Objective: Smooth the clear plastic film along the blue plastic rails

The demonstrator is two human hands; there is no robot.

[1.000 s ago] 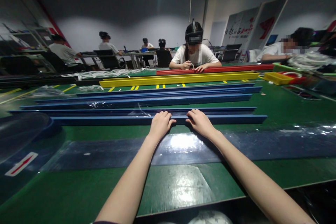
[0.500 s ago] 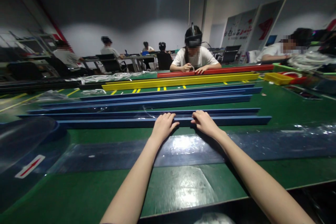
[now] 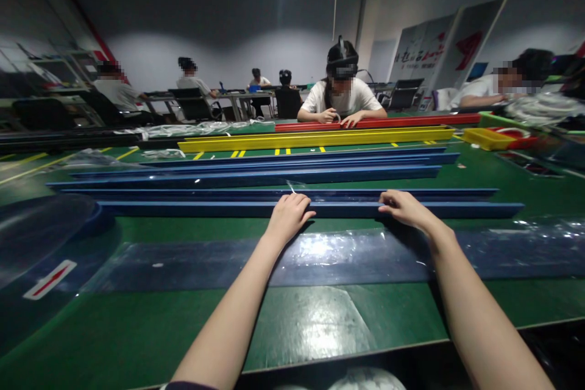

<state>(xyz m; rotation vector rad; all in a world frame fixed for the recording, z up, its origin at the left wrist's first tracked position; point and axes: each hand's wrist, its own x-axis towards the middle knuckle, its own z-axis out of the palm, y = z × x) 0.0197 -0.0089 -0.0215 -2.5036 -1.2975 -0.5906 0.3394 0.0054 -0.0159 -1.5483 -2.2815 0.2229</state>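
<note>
A long blue channel strip [image 3: 347, 210] lies across the table in front of me, with two raised edges and a trough between. My left hand [image 3: 290, 213] is curled over its near edge around the middle, thumb on the near side. Farther right, my right hand [image 3: 404, 207] pinches the same near edge between thumb and curled fingers. A thin clear film scrap [image 3: 295, 186] sticks up by the left fingertips. Just nearer to me, a wide band of clear plastic film [image 3: 205, 265] lies flat beneath both wrists.
More blue strips [image 3: 256, 173] lie beyond, then a yellow strip [image 3: 315, 139] and a red strip [image 3: 411, 120]. A co-worker [image 3: 340, 94] leans over the red one. A film roll with a red arrow label [image 3: 50, 280] sits at left, a yellow tray [image 3: 488, 139] at right.
My right hand has moved right, and the blue channel strip has slid right with it. My left hand has stayed nearly in place, while the film scrap has shifted right.
</note>
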